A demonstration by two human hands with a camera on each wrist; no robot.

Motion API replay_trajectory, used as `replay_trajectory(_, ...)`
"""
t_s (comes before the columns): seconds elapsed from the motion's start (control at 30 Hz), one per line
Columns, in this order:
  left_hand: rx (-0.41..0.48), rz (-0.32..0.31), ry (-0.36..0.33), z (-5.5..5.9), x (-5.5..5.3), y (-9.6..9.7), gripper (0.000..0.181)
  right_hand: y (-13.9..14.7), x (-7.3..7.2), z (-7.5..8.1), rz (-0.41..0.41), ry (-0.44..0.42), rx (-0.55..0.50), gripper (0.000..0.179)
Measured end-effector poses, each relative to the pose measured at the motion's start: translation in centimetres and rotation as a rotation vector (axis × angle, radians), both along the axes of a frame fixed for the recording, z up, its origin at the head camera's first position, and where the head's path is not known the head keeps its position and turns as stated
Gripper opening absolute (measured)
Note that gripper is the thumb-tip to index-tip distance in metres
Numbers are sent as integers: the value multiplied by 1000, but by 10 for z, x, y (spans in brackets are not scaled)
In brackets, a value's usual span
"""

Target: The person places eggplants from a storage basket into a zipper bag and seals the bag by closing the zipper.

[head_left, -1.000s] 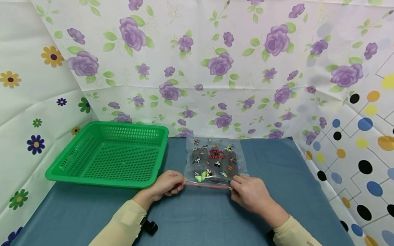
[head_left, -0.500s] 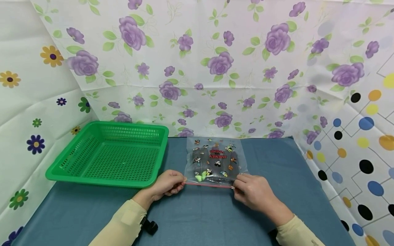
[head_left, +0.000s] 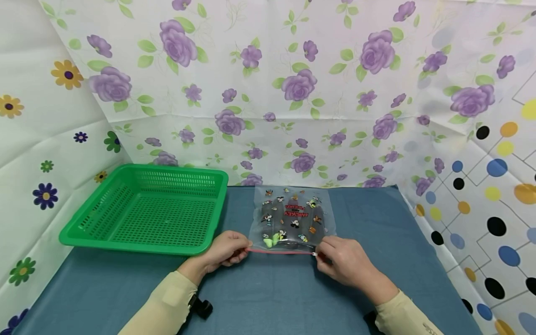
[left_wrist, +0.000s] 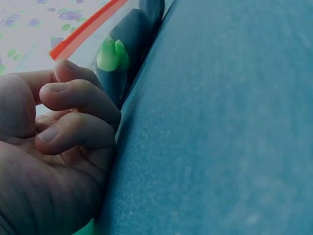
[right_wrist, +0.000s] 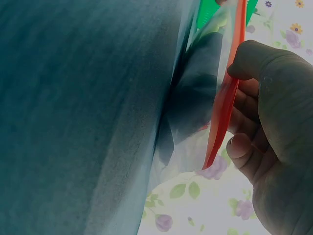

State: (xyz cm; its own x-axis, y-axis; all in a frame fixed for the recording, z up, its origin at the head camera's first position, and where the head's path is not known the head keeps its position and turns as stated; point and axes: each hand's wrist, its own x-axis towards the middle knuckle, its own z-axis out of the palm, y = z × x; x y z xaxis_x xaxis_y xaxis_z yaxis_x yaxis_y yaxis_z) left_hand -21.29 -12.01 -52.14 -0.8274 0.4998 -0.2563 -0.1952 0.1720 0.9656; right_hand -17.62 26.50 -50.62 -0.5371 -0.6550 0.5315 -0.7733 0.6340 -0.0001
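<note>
A clear zip bag [head_left: 259,218] with cartoon prints and mirrored red lettering lies flat on the blue cloth, its red zip strip [head_left: 280,252] toward me. Inside show a dark, bulky item [right_wrist: 198,73] and a small lime-green piece [left_wrist: 111,55]. My left hand [head_left: 226,251] pinches the bag's left corner at the strip's end, with the other fingers curled in the left wrist view. At the opposite end, my right hand [head_left: 345,260] pinches the strip between thumb and fingers. A small white bit [head_left: 314,254] shows at those fingertips.
A green perforated plastic basket [head_left: 205,251] stands at the left, its near right corner close to my left wrist. Blue cloth [head_left: 268,298] covers the table. Patterned sheets [head_left: 268,153] stand behind and along both sides.
My right hand has shifted slightly right along the red strip. The left hand keeps its pinch on the corner. The head view has drifted a little.
</note>
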Motion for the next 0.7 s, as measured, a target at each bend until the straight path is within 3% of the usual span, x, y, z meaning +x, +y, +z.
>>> replay_trajectory(0.27,-4,3,-6,-1,-1,0,39,0,-2,-3,45,-42,-12,17)
replay_trajectory(0.7,9,11,-17,0,0,0,39,-3,-3,-3,71,-12,-25,19)
